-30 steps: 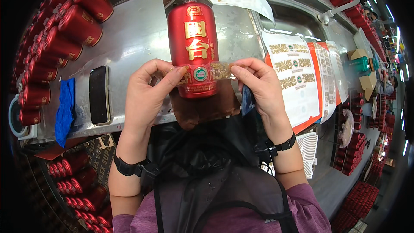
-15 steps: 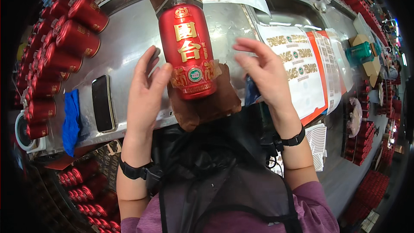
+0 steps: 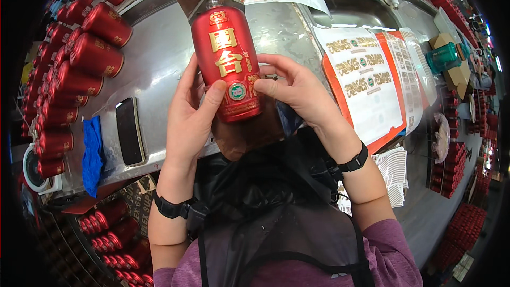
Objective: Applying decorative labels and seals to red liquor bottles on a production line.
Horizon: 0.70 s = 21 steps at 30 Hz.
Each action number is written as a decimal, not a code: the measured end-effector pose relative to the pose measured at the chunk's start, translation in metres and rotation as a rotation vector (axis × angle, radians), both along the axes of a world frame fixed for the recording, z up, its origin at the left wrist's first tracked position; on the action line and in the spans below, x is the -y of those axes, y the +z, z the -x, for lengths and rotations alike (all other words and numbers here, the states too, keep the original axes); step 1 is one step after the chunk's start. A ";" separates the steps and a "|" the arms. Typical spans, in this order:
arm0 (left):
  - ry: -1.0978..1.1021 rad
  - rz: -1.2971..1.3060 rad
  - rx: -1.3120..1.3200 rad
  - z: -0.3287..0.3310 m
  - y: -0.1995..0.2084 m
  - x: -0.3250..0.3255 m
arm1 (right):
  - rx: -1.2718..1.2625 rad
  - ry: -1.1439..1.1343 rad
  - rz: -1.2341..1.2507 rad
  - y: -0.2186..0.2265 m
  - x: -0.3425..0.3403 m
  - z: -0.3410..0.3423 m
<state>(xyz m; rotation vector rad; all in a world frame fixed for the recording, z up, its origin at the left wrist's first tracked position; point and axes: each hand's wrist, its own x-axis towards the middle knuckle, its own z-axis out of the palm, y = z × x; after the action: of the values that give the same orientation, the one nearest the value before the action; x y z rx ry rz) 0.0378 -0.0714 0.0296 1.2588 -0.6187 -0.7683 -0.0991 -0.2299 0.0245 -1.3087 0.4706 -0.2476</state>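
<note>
A red bottle with gold characters lies on its back, its neck in a dark notched holder. Across its lower body runs a gold decal with a round green emblem. My left hand clasps the bottle's left side, thumb pressed on the decal's left end. From the right, my right hand grips it with the thumb on the decal's other end; its remaining fingers pass partly out of sight behind the bottle. Brown cloth lies under the bottle's base.
To the left on the metal worktop lie a phone and a blue cloth; rows of red bottles stand beyond. On the right are decal sheets on an orange-red backing and a green container. A sink lies at the back.
Both hands have moved inward from beside the bottle and now hold it, thumbs on the decal. Before, they were apart from it, with fingers spread.
</note>
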 end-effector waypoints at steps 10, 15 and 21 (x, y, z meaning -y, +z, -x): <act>-0.070 0.066 -0.079 -0.005 -0.011 -0.007 | 0.042 -0.021 -0.062 -0.007 -0.003 -0.001; -0.066 0.079 -0.072 -0.006 -0.014 -0.007 | 0.046 -0.028 -0.072 -0.009 -0.002 -0.001; -0.055 0.096 -0.152 -0.007 -0.016 -0.010 | 0.059 -0.023 -0.084 -0.004 -0.003 0.002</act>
<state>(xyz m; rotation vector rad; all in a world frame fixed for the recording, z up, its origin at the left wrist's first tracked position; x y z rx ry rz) 0.0446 -0.0611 0.0132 1.0888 -0.5614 -0.8616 -0.1012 -0.2267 0.0209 -1.2112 0.4419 -0.2817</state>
